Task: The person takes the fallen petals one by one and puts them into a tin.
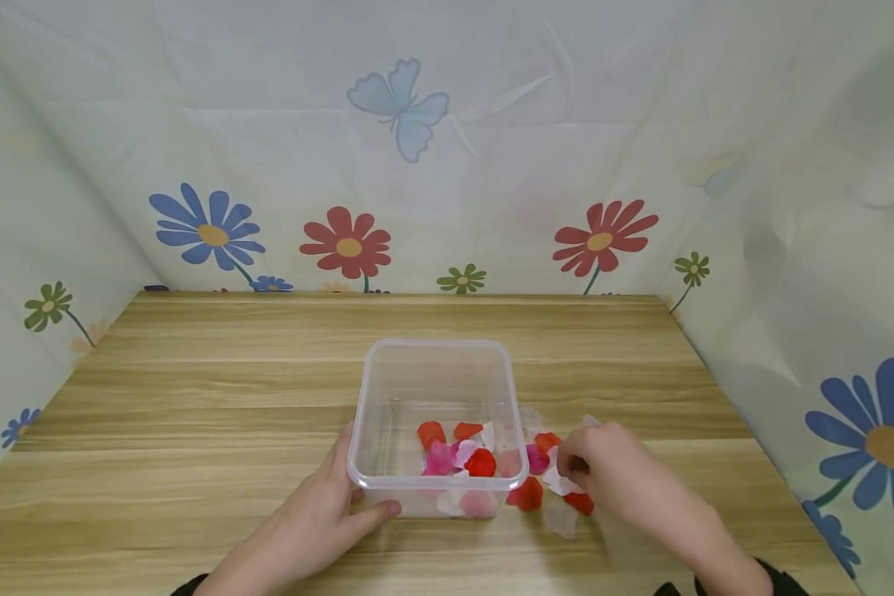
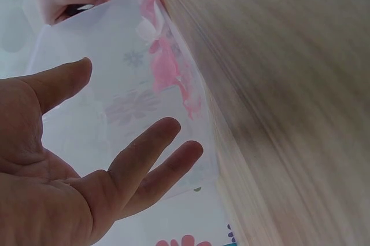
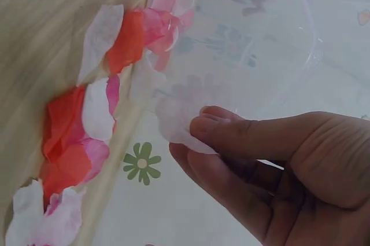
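Observation:
A clear plastic box [image 1: 376, 381] stands on the table with red, pink and white flower petals [image 1: 480, 463] inside it. My left hand [image 1: 320, 513] rests against its near left corner, the thumb along the front wall; in the left wrist view the fingers [image 2: 147, 150] are spread and nearly straight beside the box. Right of the box, my right hand [image 1: 626, 472] is over a loose pile of petals [image 1: 525, 494]. Seen from the right wrist, thumb and fingertips pinch a thin white petal [image 3: 176, 121], with the box wall behind it.
The pile lies close along the box's right side, with a pale petal [image 1: 562, 520] at its near edge. Under everything is a wood-grain table [image 1: 231, 397]. A white curtain [image 1: 268, 141] printed with flowers and a butterfly encloses the back and both sides.

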### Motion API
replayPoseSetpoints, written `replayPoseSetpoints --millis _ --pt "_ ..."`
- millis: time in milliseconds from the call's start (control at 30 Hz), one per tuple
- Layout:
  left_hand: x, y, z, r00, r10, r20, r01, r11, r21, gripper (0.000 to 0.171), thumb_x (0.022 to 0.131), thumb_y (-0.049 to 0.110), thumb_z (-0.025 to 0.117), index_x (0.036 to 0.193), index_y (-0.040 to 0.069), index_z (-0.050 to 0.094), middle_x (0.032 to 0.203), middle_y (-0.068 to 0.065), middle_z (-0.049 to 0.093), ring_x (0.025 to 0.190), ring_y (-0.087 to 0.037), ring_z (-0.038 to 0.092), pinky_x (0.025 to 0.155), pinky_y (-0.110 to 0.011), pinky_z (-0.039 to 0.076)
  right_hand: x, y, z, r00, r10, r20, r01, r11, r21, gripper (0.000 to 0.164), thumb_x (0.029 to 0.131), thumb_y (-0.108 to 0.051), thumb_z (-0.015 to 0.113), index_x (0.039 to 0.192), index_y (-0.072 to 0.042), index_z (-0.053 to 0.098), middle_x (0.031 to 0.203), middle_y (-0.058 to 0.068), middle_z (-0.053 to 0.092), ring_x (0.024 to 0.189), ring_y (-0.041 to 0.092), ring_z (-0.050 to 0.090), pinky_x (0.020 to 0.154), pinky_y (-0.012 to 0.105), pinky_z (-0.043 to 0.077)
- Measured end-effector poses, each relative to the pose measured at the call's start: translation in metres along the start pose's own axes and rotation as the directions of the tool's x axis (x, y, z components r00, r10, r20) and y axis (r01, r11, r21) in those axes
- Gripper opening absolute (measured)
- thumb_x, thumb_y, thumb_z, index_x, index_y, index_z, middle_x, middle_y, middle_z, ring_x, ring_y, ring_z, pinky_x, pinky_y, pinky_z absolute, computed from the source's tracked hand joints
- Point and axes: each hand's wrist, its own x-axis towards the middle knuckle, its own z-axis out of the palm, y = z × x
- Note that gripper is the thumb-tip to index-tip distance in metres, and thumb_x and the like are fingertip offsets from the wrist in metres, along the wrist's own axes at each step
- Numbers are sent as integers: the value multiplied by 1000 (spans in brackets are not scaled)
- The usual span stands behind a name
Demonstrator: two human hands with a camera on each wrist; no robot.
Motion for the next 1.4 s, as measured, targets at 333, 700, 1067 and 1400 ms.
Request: replayPoseSetpoints --millis 333,700,1067,1400 --pt "0 2 0 1000 -23 9 23 1000 15 98 88 21 84 160 23 16 145 -11 46 117 -26 61 97 -39 55 5 -10 -18 984 5 -178 -8 1000 -15 25 77 7 85 76 -16 75 76 -11 67 66 5 59 62 24 57" --pt "0 0 0 1000 -7 9 7 1000 5 94 89 19 83 158 20 19 144 -12 47 117 -27 61 96 -35 55 13 -29 -27 920 -47 -388 36 999 -35 27 72 7 90 88 -12 81 87 -3 74 76 13 71 68 31 62" --pt "-1 1 -1 1000 -2 3 2 1000 16 96 89 19 83 159 20 18 145 -13 46 119 -27 59 97 -36 55 28 -47 -23 852 -171 -494 205 979 14 30 70 12 88 91 -9 80 90 -3 75 78 10 71 67 24 60" --pt "-1 0 -1 1000 14 -2 -14 1000 16 95 89 18 83 158 18 19 144 -13 47 119 -28 59 98 -36 54 41 -51 -10 859 -282 -428 319 948 15 29 72 10 88 94 -7 79 92 0 75 81 11 70 70 21 60"
